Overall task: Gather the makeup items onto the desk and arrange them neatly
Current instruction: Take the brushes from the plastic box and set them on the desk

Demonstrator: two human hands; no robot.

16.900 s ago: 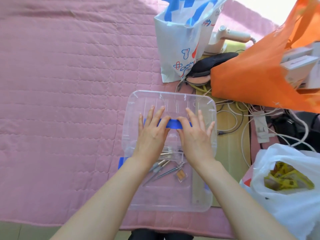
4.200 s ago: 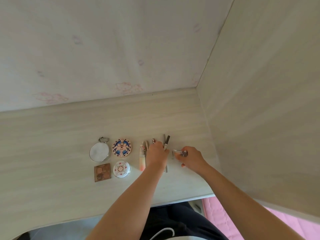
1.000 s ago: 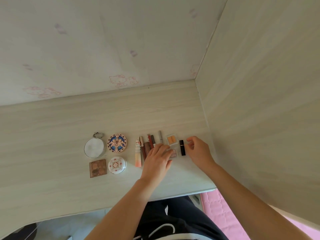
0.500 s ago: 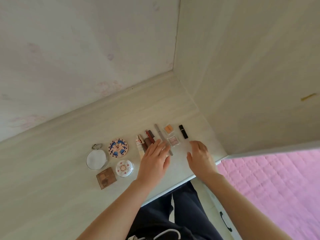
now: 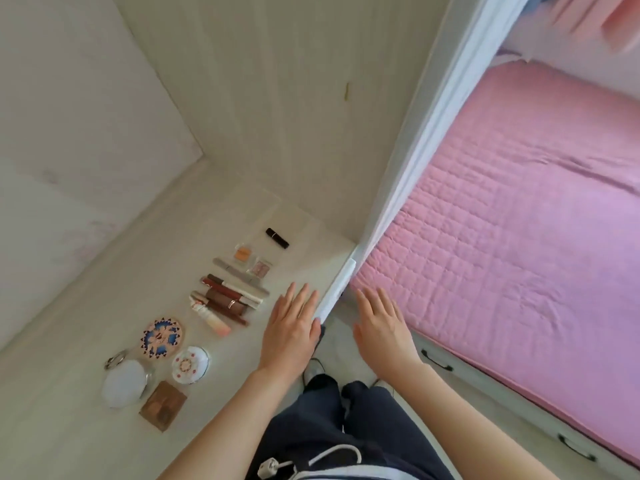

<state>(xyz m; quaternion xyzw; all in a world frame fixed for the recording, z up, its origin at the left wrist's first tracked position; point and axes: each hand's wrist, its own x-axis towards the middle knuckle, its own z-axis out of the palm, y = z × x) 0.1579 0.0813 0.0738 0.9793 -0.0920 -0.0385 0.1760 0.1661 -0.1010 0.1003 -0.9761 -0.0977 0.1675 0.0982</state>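
Desk (image 5: 69,323): makeup (image 5: 225,299) left of hands (image 5: 291,330).

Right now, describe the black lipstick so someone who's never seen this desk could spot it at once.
On the pale wooden desk, makeup lies in one long line. The black lipstick lies at the end nearest the tall side panel, beyond the orange eyeshadow pan; it is the only all-black item.
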